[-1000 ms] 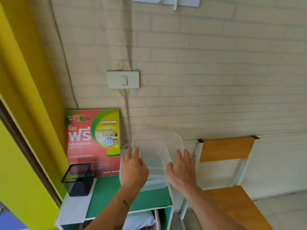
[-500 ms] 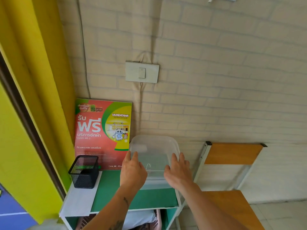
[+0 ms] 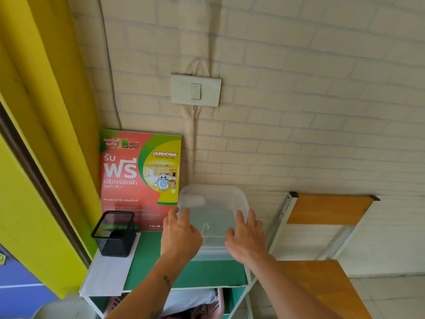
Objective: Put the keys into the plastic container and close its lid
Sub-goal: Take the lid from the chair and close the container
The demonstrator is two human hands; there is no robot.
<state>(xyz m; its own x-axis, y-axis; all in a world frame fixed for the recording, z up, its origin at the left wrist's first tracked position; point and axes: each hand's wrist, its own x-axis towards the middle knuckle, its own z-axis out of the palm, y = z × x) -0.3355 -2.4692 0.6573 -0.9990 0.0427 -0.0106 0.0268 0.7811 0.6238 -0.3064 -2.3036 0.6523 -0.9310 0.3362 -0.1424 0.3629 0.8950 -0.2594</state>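
Observation:
A clear plastic container (image 3: 213,254) stands on the green shelf top (image 3: 184,275) against the brick wall. Its clear lid (image 3: 213,199) lies flat over it. My left hand (image 3: 180,236) grips the lid's front left edge with its fingers spread on top. At the front right edge my right hand (image 3: 247,238) holds the lid the same way. Through the plastic, between my hands, a thin metal ring (image 3: 205,227) shows faintly; I cannot make out the keys themselves.
A black mesh pen cup (image 3: 113,233) stands at the shelf's left, on white paper. A red laundry poster (image 3: 138,178) leans on the wall behind. A wooden chair (image 3: 328,209) is right of the shelf. A pink basket (image 3: 202,307) sits below.
The lid, held tilted up above the container a second ago, has come down flat onto it. Both hands have stayed on its front edge. The camera has tilted.

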